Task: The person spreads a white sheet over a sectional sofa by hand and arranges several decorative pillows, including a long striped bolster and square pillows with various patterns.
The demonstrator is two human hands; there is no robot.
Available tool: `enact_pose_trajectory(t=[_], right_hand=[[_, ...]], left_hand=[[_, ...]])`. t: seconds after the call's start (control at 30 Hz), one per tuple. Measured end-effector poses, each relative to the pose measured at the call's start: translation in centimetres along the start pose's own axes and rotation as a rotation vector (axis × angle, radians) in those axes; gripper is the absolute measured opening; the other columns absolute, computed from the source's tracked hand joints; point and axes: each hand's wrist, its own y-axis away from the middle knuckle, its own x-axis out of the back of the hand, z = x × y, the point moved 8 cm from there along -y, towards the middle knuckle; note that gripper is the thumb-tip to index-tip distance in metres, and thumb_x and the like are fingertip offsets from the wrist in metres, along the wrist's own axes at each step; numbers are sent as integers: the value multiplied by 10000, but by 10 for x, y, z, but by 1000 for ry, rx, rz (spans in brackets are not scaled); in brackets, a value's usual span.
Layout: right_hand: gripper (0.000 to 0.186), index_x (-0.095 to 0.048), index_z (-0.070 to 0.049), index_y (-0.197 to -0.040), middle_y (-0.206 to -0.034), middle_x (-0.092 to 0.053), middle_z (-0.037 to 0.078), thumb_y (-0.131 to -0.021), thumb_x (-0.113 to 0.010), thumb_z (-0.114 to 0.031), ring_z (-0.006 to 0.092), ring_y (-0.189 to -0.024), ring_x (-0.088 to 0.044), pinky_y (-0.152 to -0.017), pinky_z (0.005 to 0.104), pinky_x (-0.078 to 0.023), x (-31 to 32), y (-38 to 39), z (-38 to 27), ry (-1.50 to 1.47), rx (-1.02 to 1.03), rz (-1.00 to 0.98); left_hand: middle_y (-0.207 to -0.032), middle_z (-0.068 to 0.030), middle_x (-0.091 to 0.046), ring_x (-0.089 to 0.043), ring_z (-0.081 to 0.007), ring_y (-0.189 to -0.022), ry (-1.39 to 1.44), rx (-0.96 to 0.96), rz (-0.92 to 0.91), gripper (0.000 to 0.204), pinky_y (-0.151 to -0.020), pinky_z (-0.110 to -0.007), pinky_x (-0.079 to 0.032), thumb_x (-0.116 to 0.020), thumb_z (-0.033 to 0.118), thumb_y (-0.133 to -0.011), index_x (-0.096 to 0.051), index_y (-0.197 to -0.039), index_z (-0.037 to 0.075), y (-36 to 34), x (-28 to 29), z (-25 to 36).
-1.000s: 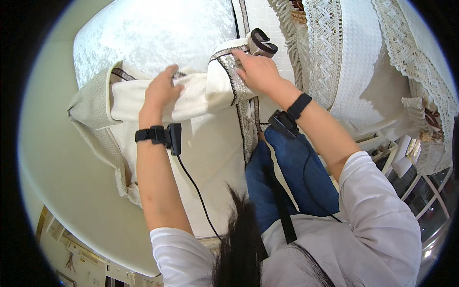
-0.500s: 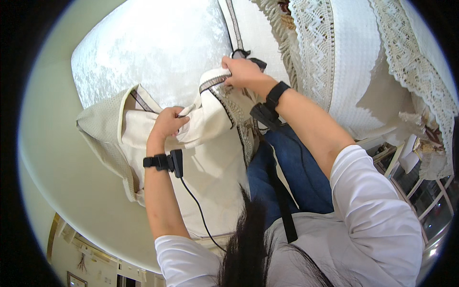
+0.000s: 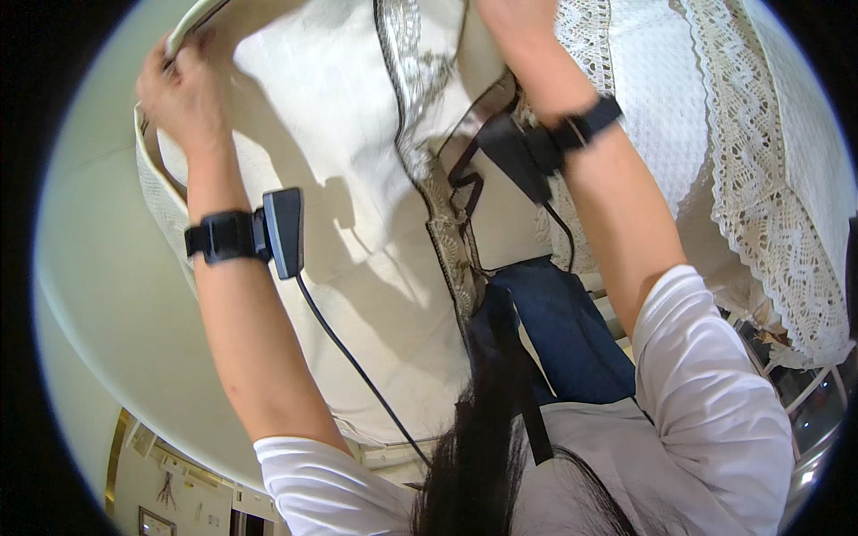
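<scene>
A large cream fabric cover (image 3: 304,116) hangs spread out in front of me, its inner side showing with dark-edged seams and a strip of lace down the middle. My left hand (image 3: 186,94) is closed on the cover's upper left edge, fingers wrapped over the rim. At the top edge of the picture is my right hand (image 3: 520,27), raised beside the cover's right part. Its fingers are cut off, so what they hold does not show. Dark ribbon ties (image 3: 466,179) dangle from the seam below it.
On the right lies white textured cloth (image 3: 657,98) with wide crocheted lace borders (image 3: 746,170). A pale curved surface (image 3: 98,268) runs along the left. Black straps with small devices and cables sit on both wrists. My jeans (image 3: 572,330) show below the cover.
Both hands have moved up and apart, the left one leftward. The bunched cover has been lifted and spread wide, now hiding the shiny pale cushion behind it.
</scene>
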Motion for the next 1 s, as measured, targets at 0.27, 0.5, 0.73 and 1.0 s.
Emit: enact_pose_trajectory(t=[0.27, 0.5, 0.73, 1.0], right_hand=[[573, -374, -104, -1322, -947, -589, 170, -785, -561, -35, 378, -864, -571, -765, 438, -458, -44, 47, 36, 460, 748, 99], [731, -185, -88, -1381, -973, -576, 116, -772, -587, -126, 331, -863, -577, -770, 434, -451, -20, 85, 160, 463, -233, -239], [675, -281, -132, -1398, -931, -600, 151, -787, -548, -23, 353, -871, -590, -795, 388, -467, -29, 73, 109, 354, -408, -186], [489, -431, -24, -1225, -783, -624, 105, -791, -617, -148, 185, -630, -612, -601, 329, -485, -28, 53, 178, 560, -258, -115]], left_hand=[[-1156, -244, -473, -539, -308, -1073, -126, 133, -336, 627, -851, -346, -474, -700, 329, -781, -454, -1268, 19, 69, -99, -30], [-805, -88, -620, -616, -192, -713, -237, 307, -599, 515, -677, -310, -507, -687, 268, -795, -498, -1200, 13, 116, -124, -39], [-822, -132, -644, -634, -177, -619, -99, 461, -445, 757, -575, -261, -510, -679, 264, -796, -271, -1358, -37, 79, -120, -91], [-750, -101, -664, -636, -129, -587, -55, 748, -618, 546, -507, -195, -509, -632, 177, -831, -386, -1247, -77, 77, -156, -137]])
